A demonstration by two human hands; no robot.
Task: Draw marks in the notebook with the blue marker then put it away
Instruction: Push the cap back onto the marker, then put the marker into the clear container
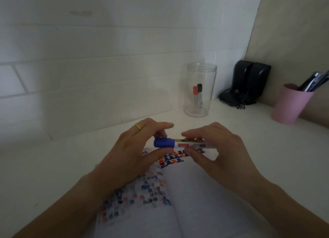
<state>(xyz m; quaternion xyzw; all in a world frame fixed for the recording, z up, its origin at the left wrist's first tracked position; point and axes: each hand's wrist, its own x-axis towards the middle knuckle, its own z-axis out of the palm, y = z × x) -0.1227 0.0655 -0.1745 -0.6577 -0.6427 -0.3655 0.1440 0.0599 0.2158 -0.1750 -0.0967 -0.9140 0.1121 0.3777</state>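
1. Grip: our left hand (131, 148) pinches the blue cap (164, 142); our right hand (216, 148) pinches the white-barrelled blue marker (192, 145), held level.
2. Below: open white paper notebook (178, 202), marked.
3. Beyond: clear plastic jar (200, 90) on the tabletop (53, 166).
4. Risk: we judge a skewed pull could smear ink.

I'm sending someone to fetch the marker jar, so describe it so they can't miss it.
Look along the white brick wall to where it meets the desk. The jar stands there, left of the black speakers and pink cup. It alone is clear, holding a red-capped and a black-capped marker.
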